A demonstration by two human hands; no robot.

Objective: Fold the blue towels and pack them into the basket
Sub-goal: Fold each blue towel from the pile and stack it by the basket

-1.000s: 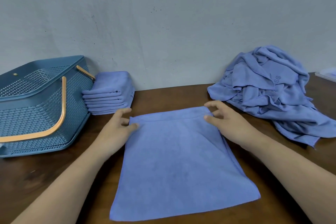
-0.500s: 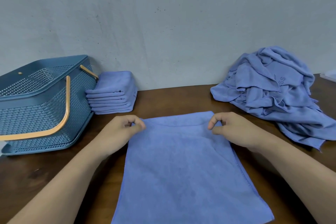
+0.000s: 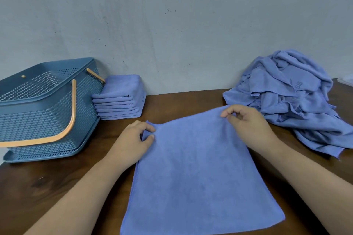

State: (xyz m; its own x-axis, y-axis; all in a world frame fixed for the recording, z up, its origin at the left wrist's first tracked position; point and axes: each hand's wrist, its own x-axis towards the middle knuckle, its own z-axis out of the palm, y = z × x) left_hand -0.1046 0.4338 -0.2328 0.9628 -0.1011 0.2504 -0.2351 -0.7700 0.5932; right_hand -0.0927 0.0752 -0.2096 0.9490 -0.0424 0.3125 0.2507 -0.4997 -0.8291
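Note:
A blue towel [image 3: 196,173] lies spread on the brown table in front of me. My left hand [image 3: 133,140] pinches its far left corner. My right hand [image 3: 246,122] pinches the far right corner, which is lifted a little off the table. A stack of several folded blue towels [image 3: 120,97] sits at the back, touching the blue perforated basket [image 3: 44,112] with orange handles on the left. A heap of unfolded blue towels [image 3: 294,99] lies at the right.
The grey wall runs close behind the table [image 3: 38,187]. A pale flat object [image 3: 346,81] shows at the far right edge. Bare wood lies between the basket and the spread towel.
Both hands went from resting at the far corners to pinching them. The right corner has risen off the table and the far edge now slants upward to the right.

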